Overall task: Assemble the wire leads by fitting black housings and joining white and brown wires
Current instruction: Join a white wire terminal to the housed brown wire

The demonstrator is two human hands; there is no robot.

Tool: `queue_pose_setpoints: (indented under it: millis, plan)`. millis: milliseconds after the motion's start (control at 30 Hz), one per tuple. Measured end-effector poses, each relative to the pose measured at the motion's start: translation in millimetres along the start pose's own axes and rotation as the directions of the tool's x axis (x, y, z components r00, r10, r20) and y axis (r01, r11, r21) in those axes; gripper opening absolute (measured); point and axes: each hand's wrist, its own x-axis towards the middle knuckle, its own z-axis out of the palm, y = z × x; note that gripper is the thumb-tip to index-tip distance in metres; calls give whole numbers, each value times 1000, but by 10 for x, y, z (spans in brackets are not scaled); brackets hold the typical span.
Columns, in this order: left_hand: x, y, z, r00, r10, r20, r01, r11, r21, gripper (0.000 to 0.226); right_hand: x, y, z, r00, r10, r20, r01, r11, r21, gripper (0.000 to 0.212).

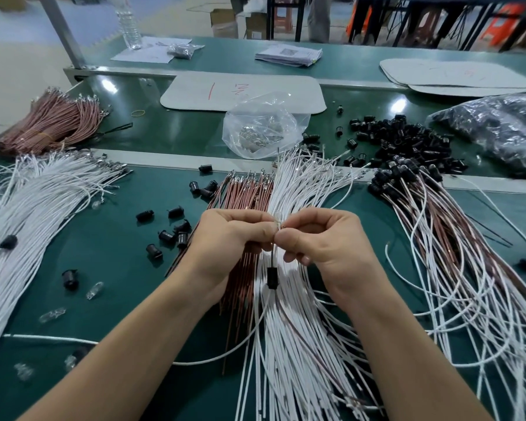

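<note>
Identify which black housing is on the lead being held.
The black housing hanging on the lead pinched between left hand and right hand; the others lie on the green mat.

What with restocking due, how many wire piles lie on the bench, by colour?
White: 2, the left white pile and the middle white pile.
Brown: 2, the far-left brown pile and the middle brown pile.
White and brown mixed: 1, the right mixed pile.
Total: 5.

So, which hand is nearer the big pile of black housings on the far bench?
Right. The pile lies ahead and right of the right hand; the left hand is farther left.
</note>
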Motion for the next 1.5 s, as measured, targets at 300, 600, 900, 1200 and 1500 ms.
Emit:
queue_pose_setpoints:
  millis: [300,600,900,1200,1500]
  plan:
    - [3,12,-41,995,15,98,-11,999,-44,7,-6,-11,-32,997,9,73,-12,999,40,23]
    - [6,4,-42,996,45,76,-45,999,1,8,6,-22,-81,982,101,161,-107,994,27,27]
    - [14,14,-51,998,40,39,-39,999,-14,7,3,-27,-100,972,169,164,-188,976,107,23]
    - [19,10,-56,999,36,31,-35,999,-24,9,0,-21,-154,945,156,286,-204,968,144,13]
    - [-5,31,-62,997,62,43,-64,997,38,7,13,37,-64,993,104,57,-104,995,-5,13]
